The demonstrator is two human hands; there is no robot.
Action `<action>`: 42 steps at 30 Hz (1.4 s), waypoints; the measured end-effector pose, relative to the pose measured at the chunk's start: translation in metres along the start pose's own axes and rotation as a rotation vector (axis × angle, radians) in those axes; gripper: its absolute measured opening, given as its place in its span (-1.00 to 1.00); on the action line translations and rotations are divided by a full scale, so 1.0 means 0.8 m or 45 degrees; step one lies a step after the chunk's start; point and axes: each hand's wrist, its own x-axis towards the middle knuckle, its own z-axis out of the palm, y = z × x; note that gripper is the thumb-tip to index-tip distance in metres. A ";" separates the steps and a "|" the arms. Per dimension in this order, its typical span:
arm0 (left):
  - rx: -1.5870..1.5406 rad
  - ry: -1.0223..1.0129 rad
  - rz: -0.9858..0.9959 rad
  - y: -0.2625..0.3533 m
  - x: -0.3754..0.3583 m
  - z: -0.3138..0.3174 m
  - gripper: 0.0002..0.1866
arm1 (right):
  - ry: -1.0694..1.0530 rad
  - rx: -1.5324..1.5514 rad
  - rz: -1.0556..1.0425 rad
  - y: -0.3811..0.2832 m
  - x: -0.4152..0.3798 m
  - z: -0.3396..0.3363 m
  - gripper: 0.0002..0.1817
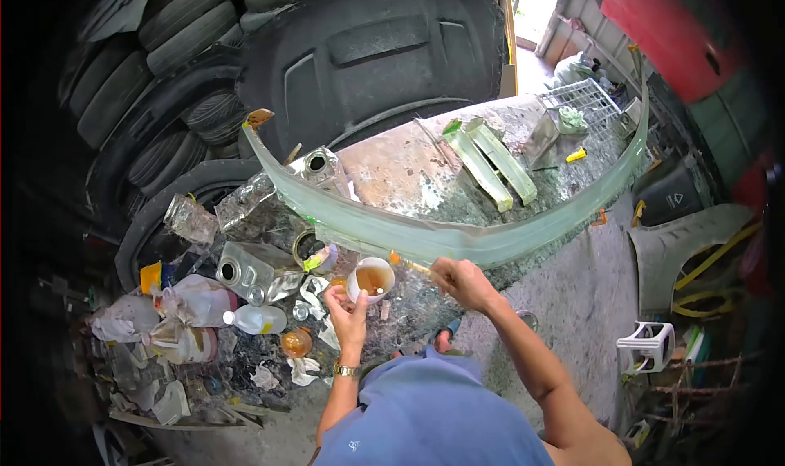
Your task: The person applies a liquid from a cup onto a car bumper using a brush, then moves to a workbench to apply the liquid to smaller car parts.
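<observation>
My left hand is closed around the side of a white cup with amber liquid in it. A small pale spot shows in the liquid. In my right hand, to the right of the cup, is a brush with a light handle. Its orange, wet-looking tip points left and sits just past the cup's right rim. Beyond both hands a long, curved, pale green translucent strip arches across the bench. The brush tip appears apart from the strip.
Metal cans, a white-capped plastic bottle, an amber container and crumpled paper crowd the left. Two pale green bars, a yellow object and a wire rack lie behind the strip. A white stool stands right.
</observation>
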 end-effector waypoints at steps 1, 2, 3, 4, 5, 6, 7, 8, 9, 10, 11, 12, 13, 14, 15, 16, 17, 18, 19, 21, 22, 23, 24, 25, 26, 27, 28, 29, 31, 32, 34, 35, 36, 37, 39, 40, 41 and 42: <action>-0.002 -0.004 0.001 -0.008 0.004 -0.006 -0.40 | 0.004 -0.002 0.002 0.003 0.010 0.009 -0.86; -0.070 -0.005 -0.014 -0.016 0.009 -0.011 -0.40 | 0.168 -0.067 -0.054 0.006 0.025 0.023 -0.85; -0.134 -0.010 -0.030 -0.022 0.012 -0.015 -0.41 | 0.335 -0.131 -0.107 0.009 0.039 0.038 -0.84; -0.083 -0.013 0.033 -0.018 0.011 -0.019 -0.43 | 0.349 -0.129 -0.094 0.008 0.058 0.051 -0.84; -0.080 -0.032 0.033 -0.011 0.007 -0.021 -0.43 | 0.435 -0.270 -0.082 0.005 0.079 0.063 -0.83; -0.147 -0.055 -0.025 -0.003 0.001 -0.024 -0.43 | 0.517 -0.410 -0.070 0.008 0.090 0.071 -0.82; -0.211 -0.075 -0.083 0.000 -0.002 -0.027 -0.44 | 0.526 -0.406 -0.059 0.019 0.092 0.077 -0.82; -0.183 -0.103 -0.104 -0.009 -0.003 -0.035 -0.46 | 0.596 -0.390 -0.017 0.029 0.093 0.083 -0.82; -0.180 -0.113 -0.101 -0.009 -0.007 -0.041 -0.46 | 0.666 -0.379 0.020 0.034 0.093 0.086 -0.82; -0.230 -0.129 -0.155 -0.007 -0.013 -0.046 -0.47 | 0.672 -0.381 0.023 0.041 0.085 0.086 -0.82; -0.282 -0.141 -0.212 -0.008 -0.020 -0.050 -0.47 | 0.702 -0.392 0.085 0.049 0.069 0.086 -0.82; -0.303 -0.148 -0.223 -0.013 -0.025 -0.056 -0.49 | 0.729 -0.405 0.143 0.054 0.054 0.088 -0.82; -0.312 -0.142 -0.222 -0.014 -0.030 -0.062 -0.49 | 0.726 -0.412 0.136 0.049 0.042 0.088 -0.82; -0.312 -0.153 -0.247 -0.014 -0.034 -0.067 -0.49 | 0.695 -0.373 0.129 0.041 0.033 0.087 -0.82; -0.311 -0.154 -0.267 -0.014 -0.038 -0.073 -0.50 | 0.660 -0.331 0.112 0.027 0.034 0.087 -0.82; -0.336 -0.158 -0.260 -0.021 -0.040 -0.078 -0.50 | 0.649 -0.331 0.079 0.012 0.043 0.090 -0.82; -0.348 -0.158 -0.255 -0.033 -0.042 -0.084 -0.51 | 0.633 -0.340 0.001 -0.004 0.052 0.095 -0.82; -0.355 -0.151 -0.258 -0.029 -0.044 -0.087 -0.52 | 0.620 -0.347 -0.070 -0.016 0.062 0.102 -0.83; -0.363 -0.150 -0.264 -0.023 -0.047 -0.089 -0.52 | 0.616 -0.345 -0.089 -0.029 0.079 0.109 -0.83; -0.353 -0.144 -0.267 -0.016 -0.050 -0.095 -0.53 | 0.619 -0.336 -0.261 -0.060 0.121 0.125 -0.83; -0.340 -0.151 -0.280 -0.014 -0.052 -0.098 -0.54 | 0.620 -0.339 -0.267 -0.077 0.141 0.131 -0.83; -0.343 -0.151 -0.277 -0.012 -0.053 -0.102 -0.54 | 0.580 -0.365 -0.256 -0.093 0.161 0.137 -0.82; -0.352 -0.139 -0.280 -0.010 -0.055 -0.104 -0.55 | 0.542 -0.392 -0.244 -0.102 0.173 0.140 -0.82; -0.361 -0.129 -0.284 -0.010 -0.057 -0.106 -0.56 | 0.544 -0.395 -0.243 -0.098 0.181 0.143 -0.82; -0.365 -0.133 -0.283 -0.012 -0.058 -0.107 -0.56 | 0.583 -0.354 -0.232 -0.091 0.192 0.147 -0.82; -0.372 -0.105 -0.277 -0.014 -0.059 -0.109 -0.56 | 0.622 -0.310 -0.221 -0.087 0.199 0.150 -0.82; -0.380 -0.076 -0.271 -0.016 -0.059 -0.112 -0.56 | 0.624 -0.313 -0.223 -0.081 0.194 0.150 -0.82; -0.386 -0.075 -0.267 -0.017 -0.059 -0.114 -0.56 | 0.662 -0.279 -0.189 -0.070 0.181 0.145 -0.82; -0.378 -0.076 -0.268 -0.019 -0.059 -0.117 -0.54 | 0.670 -0.216 -0.056 -0.055 0.153 0.136 -0.83; -0.404 -0.091 -0.275 -0.021 -0.058 -0.119 -0.50 | 0.640 -0.184 0.044 -0.053 0.138 0.131 -0.82; -0.440 -0.105 -0.270 -0.028 -0.058 -0.121 -0.48 | 0.720 -0.114 0.042 -0.047 0.119 0.129 -0.80; -0.469 -0.128 -0.265 -0.031 -0.057 -0.121 -0.46 | 0.806 -0.037 0.046 -0.045 0.115 0.129 -0.78; -0.504 -0.129 -0.276 -0.029 -0.056 -0.120 -0.42 | 0.804 -0.041 0.034 -0.043 0.115 0.128 -0.78; -0.512 -0.122 -0.269 -0.027 -0.056 -0.119 -0.42 | 0.790 0.020 0.051 -0.042 0.116 0.128 -0.76; -0.499 -0.130 -0.258 -0.023 -0.056 -0.120 -0.40 | 0.774 0.078 0.060 -0.047 0.124 0.131 -0.73; -0.492 -0.146 -0.270 -0.022 -0.057 -0.122 -0.41 | 0.803 0.122 -0.001 -0.053 0.130 0.136 -0.71; -0.500 -0.145 -0.266 -0.021 -0.058 -0.124 -0.41 | 0.833 0.166 -0.060 -0.059 0.136 0.140 -0.68; -0.481 -0.134 -0.292 -0.021 -0.059 -0.124 -0.42 | 0.760 0.166 -0.044 -0.067 0.144 0.144 -0.71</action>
